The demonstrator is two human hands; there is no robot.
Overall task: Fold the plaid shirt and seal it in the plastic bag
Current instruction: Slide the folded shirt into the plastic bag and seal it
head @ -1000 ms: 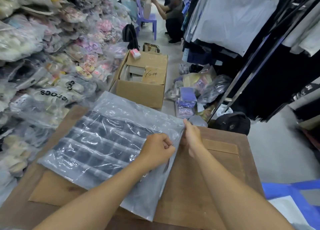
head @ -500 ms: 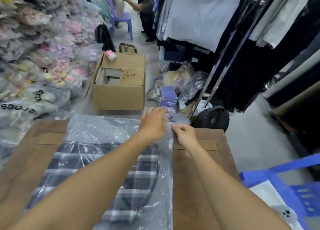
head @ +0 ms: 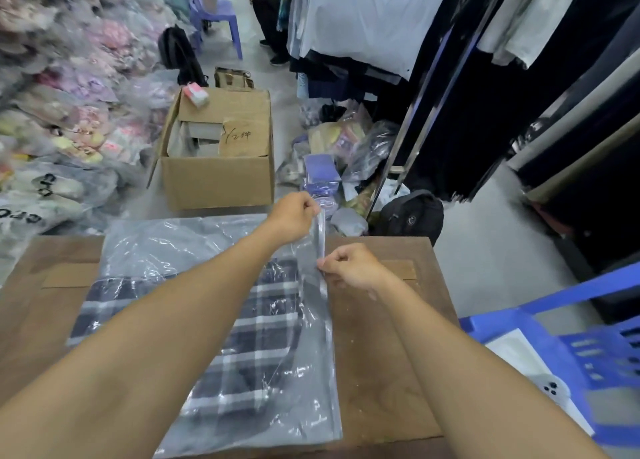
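Observation:
The folded dark plaid shirt [head: 263, 323] lies inside a clear plastic bag [head: 166, 247] on the brown table [head: 384, 365]. Along the bag's right edge runs a thin clear strip [head: 321, 237], lifted off the table at its far end. My left hand [head: 294, 216] pinches the top of that strip, raised above the bag's far right corner. My right hand [head: 349, 266] pinches the same strip lower down, close to the bag's edge. My left forearm crosses over the shirt and hides part of it.
Beyond the table stands an open cardboard box [head: 214, 181]. Bagged shoes [head: 52, 119] pile up on the left. A black backpack [head: 412, 216] and loose bags lie by the clothes rack [head: 405, 153]. A blue plastic chair [head: 575, 347] is at my right; a person stands far back.
The view has shifted and the bag now lies square in front of me. My left hand rose from the bag to its far right corner, drawing the strip up, and both hands moved apart along it.

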